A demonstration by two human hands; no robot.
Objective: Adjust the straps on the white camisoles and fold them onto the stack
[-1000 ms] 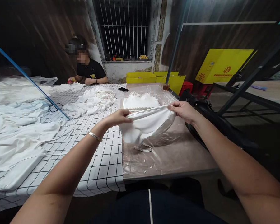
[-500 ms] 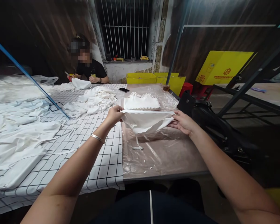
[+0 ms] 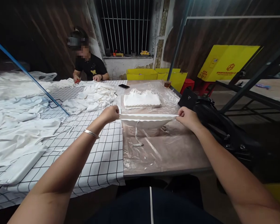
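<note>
1. My left hand (image 3: 110,113) and right hand (image 3: 188,116) each pinch one end of a white garment (image 3: 147,120); the fingers of both are closed on its top edge, pulling it taut and level above the surface (image 3: 168,152).
2. A thin strap (image 3: 137,137) hangs from the garment down to the clear plastic sheet (image 3: 154,155).
3. Yellow bins (image 3: 151,76) stand at the far end; what they hold is hidden.
4. A folded stack of white pieces (image 3: 142,100) lies just beyond the garment, with a phone (image 3: 123,86) further back.
5. A black-gridded cloth (image 3: 100,161) covers the left part, heaped with white fabric (image 3: 91,96).
6. A person (image 3: 88,63) sits across, under a barred window (image 3: 126,26).
</note>
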